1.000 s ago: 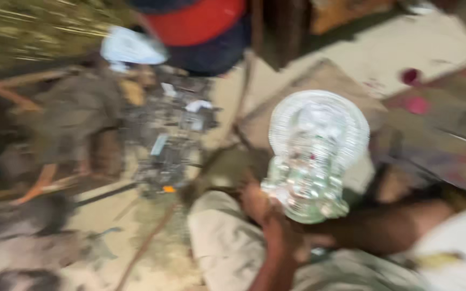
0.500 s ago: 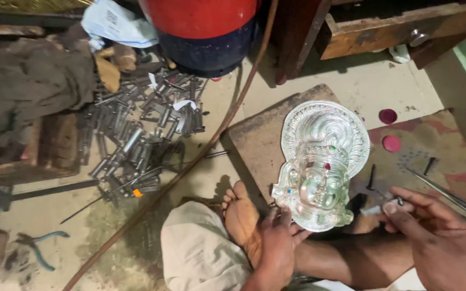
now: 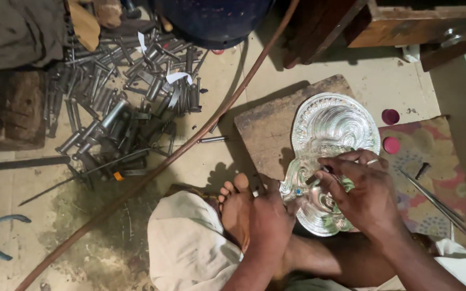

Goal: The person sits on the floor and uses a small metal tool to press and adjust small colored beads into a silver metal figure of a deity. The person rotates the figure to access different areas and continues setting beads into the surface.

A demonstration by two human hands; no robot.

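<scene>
At the lower centre of the frame our left hand [image 3: 268, 215] clamps the near left edge of the embossed silver mask [image 3: 333, 161], beside our bare foot [image 3: 237, 207]. Just right of it, our right hand [image 3: 360, 194] lies over the mask's lower half, fingers pinched together on a small dark tool [image 3: 315, 178]. The mask's long axis runs away from us, its crown resting on the wooden block [image 3: 273, 126] further up.

— Left hand [image 3: 268, 215]?
— Low, back of the hand up, fingers curled closed in a grip, forearm running down to the bottom edge. It lies against the bare foot [image 3: 237, 207].
— Right hand [image 3: 360, 194]?
— Palm down, wrist bent, fingertips [image 3: 327, 164] pinched together, a ring on one finger. Forearm enters from the lower right corner.
</scene>
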